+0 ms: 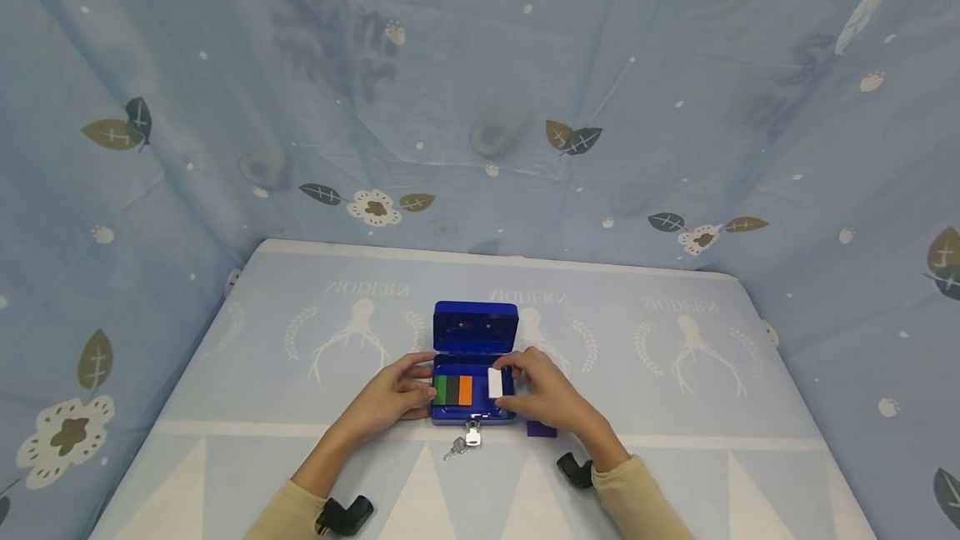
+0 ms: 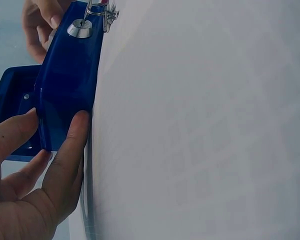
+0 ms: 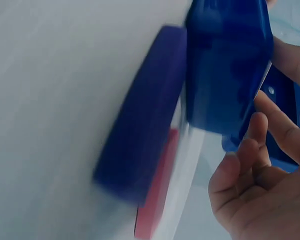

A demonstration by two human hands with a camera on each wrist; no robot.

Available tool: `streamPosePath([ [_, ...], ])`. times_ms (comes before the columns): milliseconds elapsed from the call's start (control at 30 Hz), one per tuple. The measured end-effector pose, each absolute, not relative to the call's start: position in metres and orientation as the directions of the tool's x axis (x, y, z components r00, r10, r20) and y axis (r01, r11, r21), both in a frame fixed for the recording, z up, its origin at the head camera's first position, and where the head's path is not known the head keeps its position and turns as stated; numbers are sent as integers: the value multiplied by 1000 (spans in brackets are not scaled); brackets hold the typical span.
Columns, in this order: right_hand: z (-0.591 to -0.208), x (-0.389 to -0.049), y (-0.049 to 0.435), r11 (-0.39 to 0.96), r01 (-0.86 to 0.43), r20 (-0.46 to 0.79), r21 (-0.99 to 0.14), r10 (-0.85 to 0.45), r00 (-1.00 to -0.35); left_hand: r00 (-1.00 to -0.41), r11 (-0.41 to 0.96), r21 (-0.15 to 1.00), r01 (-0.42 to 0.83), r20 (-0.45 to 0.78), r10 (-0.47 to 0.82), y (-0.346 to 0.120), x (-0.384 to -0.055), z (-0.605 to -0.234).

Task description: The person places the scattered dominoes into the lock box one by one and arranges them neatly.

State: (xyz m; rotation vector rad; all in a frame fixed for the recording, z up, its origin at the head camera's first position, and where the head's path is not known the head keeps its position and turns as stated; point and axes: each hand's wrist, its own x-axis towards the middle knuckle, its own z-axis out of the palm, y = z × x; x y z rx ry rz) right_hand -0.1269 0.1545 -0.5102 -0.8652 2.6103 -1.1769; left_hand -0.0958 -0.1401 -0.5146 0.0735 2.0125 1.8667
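A blue metal cash box (image 1: pixel 472 420) stands with its lid (image 1: pixel 476 328) raised. Inside, toward the left, sit a green block (image 1: pixel 441 390), a dark block (image 1: pixel 452 390) and an orange block (image 1: pixel 466 390), side by side. My right hand (image 1: pixel 546 390) pinches a white block (image 1: pixel 495 383) at the box's right end, thumb at the near end and fingers at the far end. Whether the block touches the box floor is hidden. My left hand (image 1: pixel 390 390) touches the box's left side with fairly straight fingers; the left wrist view shows its thumb (image 2: pixel 27 122) at the rim.
At the box's front hang a padlock-like clasp (image 1: pixel 472 436) and keys (image 1: pixel 455 447). A purple block (image 1: pixel 542 429) lies right of the box, with a red block (image 3: pixel 159 192) beside it in the right wrist view. Patterned cloth (image 1: pixel 480 107) hangs behind the table.
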Motion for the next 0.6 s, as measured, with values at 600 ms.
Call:
streamPosePath([
  [600, -510, -124, 121, 719, -447, 36, -532, -508, -861, -918, 99, 970, -224, -244, 313, -141, -97, -517],
])
